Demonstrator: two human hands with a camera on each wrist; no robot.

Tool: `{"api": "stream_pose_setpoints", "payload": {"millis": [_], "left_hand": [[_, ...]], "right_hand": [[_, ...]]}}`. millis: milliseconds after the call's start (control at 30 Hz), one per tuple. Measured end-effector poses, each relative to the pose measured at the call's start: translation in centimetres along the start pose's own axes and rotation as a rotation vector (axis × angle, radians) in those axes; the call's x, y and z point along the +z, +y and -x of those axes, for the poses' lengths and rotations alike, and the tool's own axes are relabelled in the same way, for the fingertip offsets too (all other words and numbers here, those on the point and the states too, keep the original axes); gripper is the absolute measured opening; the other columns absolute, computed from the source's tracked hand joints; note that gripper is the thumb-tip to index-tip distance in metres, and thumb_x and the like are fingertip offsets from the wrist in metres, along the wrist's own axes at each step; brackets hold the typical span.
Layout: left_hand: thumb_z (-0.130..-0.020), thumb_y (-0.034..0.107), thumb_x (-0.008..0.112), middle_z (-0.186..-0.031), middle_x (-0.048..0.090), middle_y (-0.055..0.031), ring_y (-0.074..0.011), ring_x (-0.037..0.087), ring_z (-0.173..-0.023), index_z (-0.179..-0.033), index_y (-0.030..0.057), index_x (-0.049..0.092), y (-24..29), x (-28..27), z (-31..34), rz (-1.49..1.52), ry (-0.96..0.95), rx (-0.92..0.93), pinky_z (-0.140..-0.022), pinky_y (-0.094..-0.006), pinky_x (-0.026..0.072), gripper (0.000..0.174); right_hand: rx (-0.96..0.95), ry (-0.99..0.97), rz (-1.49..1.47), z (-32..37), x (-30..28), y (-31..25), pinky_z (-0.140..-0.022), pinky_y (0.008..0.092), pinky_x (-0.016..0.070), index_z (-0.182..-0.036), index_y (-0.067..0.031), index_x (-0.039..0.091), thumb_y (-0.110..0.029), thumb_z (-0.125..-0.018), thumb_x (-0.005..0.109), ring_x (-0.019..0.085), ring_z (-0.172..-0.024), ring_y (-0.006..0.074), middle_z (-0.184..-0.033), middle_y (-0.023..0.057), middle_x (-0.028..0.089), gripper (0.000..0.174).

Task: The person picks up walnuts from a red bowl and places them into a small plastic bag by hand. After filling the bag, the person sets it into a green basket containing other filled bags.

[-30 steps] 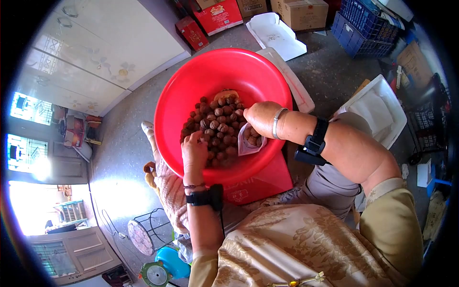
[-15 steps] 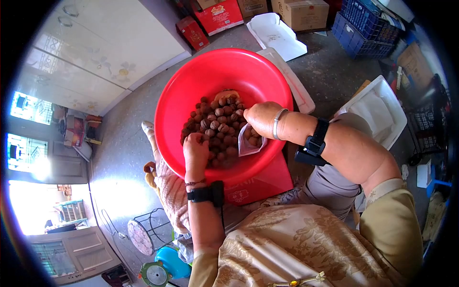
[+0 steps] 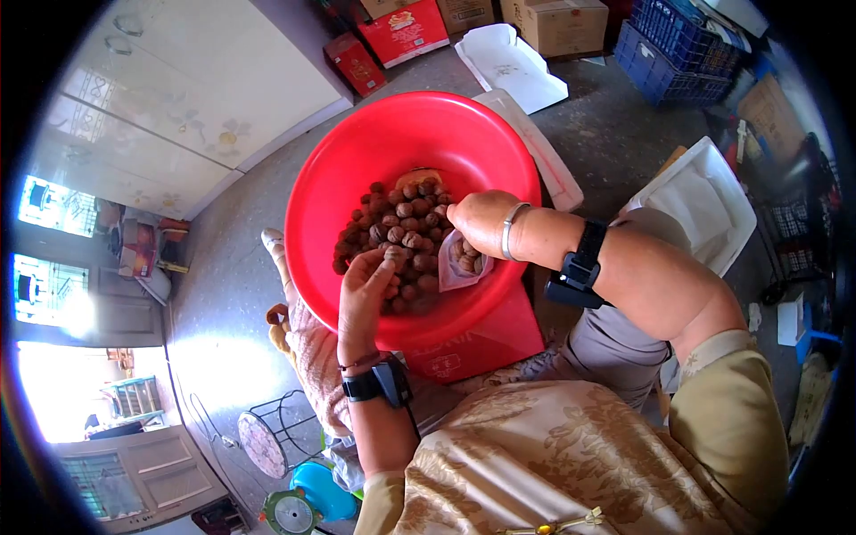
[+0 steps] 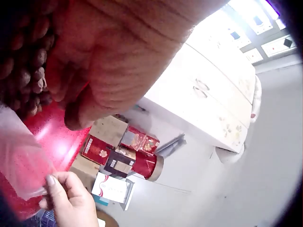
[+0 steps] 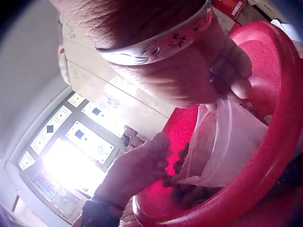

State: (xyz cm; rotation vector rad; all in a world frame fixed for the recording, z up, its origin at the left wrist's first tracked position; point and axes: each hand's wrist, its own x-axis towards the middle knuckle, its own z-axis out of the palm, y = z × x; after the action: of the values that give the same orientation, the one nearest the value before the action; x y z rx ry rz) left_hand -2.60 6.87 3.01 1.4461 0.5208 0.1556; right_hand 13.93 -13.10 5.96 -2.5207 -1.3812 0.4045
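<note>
A large red basin (image 3: 312, 187) holds a heap of brown walnuts (image 3: 379, 214). My left hand (image 3: 360, 290) is over the near left side of the heap, with a walnut (image 3: 394, 256) pinched at its fingertips. On the basin's right side, my right hand (image 3: 486, 223) pinches the rim of a thin, whitish plastic bag (image 3: 455, 275). Several walnuts show inside its mouth. In the right wrist view the bag (image 5: 227, 146) hangs below the curled fingers and is propped within the basin. The left wrist view shows the left palm (image 4: 118, 61) beside the heap.
Under the basin is a red box (image 3: 499, 334). White foam trays (image 3: 513, 67) and cardboard boxes (image 3: 566, 27) lie beyond it, with blue crates (image 3: 669, 67) at the far right. A round stool (image 3: 263, 441) stands at lower left, near a white cabinet (image 3: 169, 80).
My left hand has lifted a little from the heap and turned, and a walnut now shows at its fingertips. The right hand keeps its place at the bag's rim.
</note>
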Motion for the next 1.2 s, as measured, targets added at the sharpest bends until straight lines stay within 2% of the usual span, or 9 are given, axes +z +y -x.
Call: {"api": "stream_pose_setpoints", "payload": {"millis": [167, 233, 333, 467, 533, 600, 933, 1000, 1200], "left_hand": [[-0.094, 0.017, 0.068, -0.096, 0.069, -0.0029, -0.0046, 0.055, -0.069, -0.116, 0.0021, 0.062, 2.8, 2.5, 1.3, -0.101, -0.048, -0.049, -0.06, -0.0196, 0.046, 0.027], [-0.094, 0.017, 0.068, -0.099, 0.068, -0.0028, -0.0075, 0.059, -0.079, -0.115, 0.0029, 0.063, 2.6, 2.9, 0.9, -0.193, -0.105, 0.0, -0.071, -0.0211, 0.0484, 0.027], [-0.092, 0.015, 0.069, -0.097, 0.069, -0.0049, -0.0073, 0.06, -0.074, -0.116, 0.0009, 0.06, 2.6, 4.2, 0.8, -0.25, -0.117, 0.054, -0.062, -0.0208, 0.0489, 0.029], [-0.092, 0.014, 0.069, -0.098, 0.068, -0.0053, -0.0093, 0.061, -0.08, -0.118, 0.0002, 0.06, 3.6, 5.2, 1.1, -0.243, -0.11, -0.027, -0.068, -0.0221, 0.0508, 0.03], [-0.092, 0.011, 0.07, -0.097, 0.068, -0.0057, -0.0101, 0.061, -0.084, -0.12, 0.0003, 0.06, 2.9, 4.4, 0.6, -0.146, -0.041, 0.188, -0.073, -0.0231, 0.0511, 0.032], [-0.092, 0.009, 0.069, -0.095, 0.067, -0.0053, -0.0105, 0.061, -0.086, -0.122, 0.0009, 0.06, 2.5, 2.1, -0.1, -0.125, -0.037, 0.201, -0.075, -0.0233, 0.0506, 0.032], [-0.085, 0.01, 0.072, -0.093, 0.071, -0.0084, -0.0141, 0.065, -0.087, -0.109, 0.0011, 0.068, -0.7, -4.7, -0.4, -0.882, 0.249, 0.15, -0.077, -0.0283, 0.0534, 0.026], [-0.08, 0.016, 0.073, -0.097, 0.069, -0.0189, -0.0344, 0.066, -0.09, -0.105, 0.0041, 0.069, -2.1, -5.8, -0.7, -0.998, 0.262, 0.139, -0.079, -0.042, 0.0535, 0.028], [-0.085, 0.017, 0.066, -0.101, 0.066, -0.0212, -0.0406, 0.063, -0.097, -0.106, 0.0081, 0.07, -3.4, -5.4, -0.8, -1.231, 0.203, 0.187, -0.086, -0.0476, 0.0513, 0.024]], "right_hand": [[-0.013, -0.031, -0.033, 0.3, -0.7, -0.2, -0.078, 0.0451, 0.0571, -0.091, 0.0008, 0.073, -0.006, -0.078, 0.064, 0.07, -0.089, 0.0392, -0.092, 0.0234, 0.071, 0.017], [-0.012, -0.015, -0.02, 0.4, -0.9, -0.3, -0.078, 0.045, 0.0572, -0.091, 0.0004, 0.073, -0.005, -0.078, 0.065, 0.071, -0.089, 0.0391, -0.091, 0.0235, 0.071, 0.016], [-0.029, -0.029, -0.013, 0.4, -1.0, -0.2, -0.077, 0.0449, 0.0572, -0.09, -0.0002, 0.074, -0.006, -0.077, 0.066, 0.071, -0.089, 0.0395, -0.091, 0.0235, 0.071, 0.016], [-0.025, -0.023, -0.021, 0.2, -0.7, 0.1, -0.078, 0.0449, 0.0572, -0.09, -0.0004, 0.074, -0.006, -0.077, 0.067, 0.071, -0.089, 0.0396, -0.091, 0.0237, 0.071, 0.017], [0.011, -0.076, -0.124, 0.2, -0.6, 0.2, -0.078, 0.045, 0.0571, -0.09, 0.0001, 0.074, -0.008, -0.077, 0.068, 0.071, -0.089, 0.0395, -0.091, 0.0238, 0.071, 0.017], [0.01, -0.068, -0.105, 0.3, -0.8, 0.0, -0.079, 0.0449, 0.057, -0.09, 0.0001, 0.074, -0.007, -0.077, 0.067, 0.071, -0.09, 0.0394, -0.091, 0.0239, 0.071, 0.017], [-0.003, -0.028, -0.004, 0.4, -1.0, -0.4, -0.081, 0.045, 0.0564, -0.093, 0.0009, 0.074, -0.005, -0.08, 0.063, 0.07, -0.092, 0.0399, -0.094, 0.0251, 0.071, 0.018], [-0.007, -0.028, 0.006, 0.4, -0.9, -0.3, -0.08, 0.0452, 0.0564, -0.093, 0.0009, 0.074, -0.005, -0.08, 0.063, 0.07, -0.091, 0.0399, -0.094, 0.0249, 0.071, 0.018], [-0.045, -0.053, 0.061, 0.3, -0.9, -0.1, -0.074, 0.0472, 0.0558, -0.096, -0.0007, 0.064, -0.012, -0.08, 0.068, 0.07, -0.085, 0.0387, -0.085, 0.0196, 0.07, 0.02]]}}
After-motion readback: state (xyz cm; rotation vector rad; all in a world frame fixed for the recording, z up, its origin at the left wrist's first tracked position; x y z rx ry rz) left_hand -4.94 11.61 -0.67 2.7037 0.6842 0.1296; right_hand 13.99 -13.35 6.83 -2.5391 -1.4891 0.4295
